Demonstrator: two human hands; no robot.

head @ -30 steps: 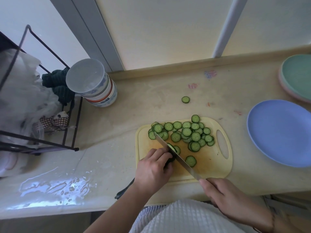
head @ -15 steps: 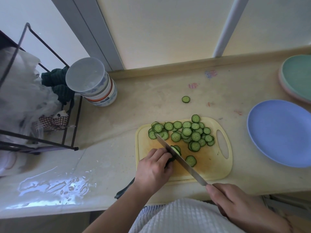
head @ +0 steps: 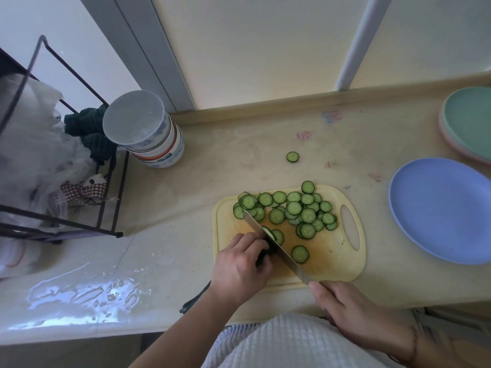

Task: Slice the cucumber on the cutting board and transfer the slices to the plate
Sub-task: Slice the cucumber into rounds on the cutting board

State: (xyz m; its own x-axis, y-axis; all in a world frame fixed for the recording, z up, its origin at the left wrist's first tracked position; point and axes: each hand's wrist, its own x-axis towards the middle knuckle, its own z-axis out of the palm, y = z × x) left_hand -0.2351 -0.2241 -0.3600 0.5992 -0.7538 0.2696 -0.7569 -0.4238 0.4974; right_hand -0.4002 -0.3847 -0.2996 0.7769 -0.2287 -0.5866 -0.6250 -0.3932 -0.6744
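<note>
Beige countertop point(head: 239, 160) bearing: yellow cutting board point(head: 332, 261), one stray cucumber slice point(head: 292, 156), blue plate point(head: 441, 208), stacked green and pink plates point(head: 467, 123), lidded stack of bowls point(head: 148, 134), black wire rack point(head: 66, 221).

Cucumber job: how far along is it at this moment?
Mostly sliced: a pile of slices lies on the board, and one stray slice on the counter. In hand: the left hand grips the cucumber stub while the right hand cuts with the knife. Left: the last cuts and all transfer; the blue plate holds nothing.
</note>
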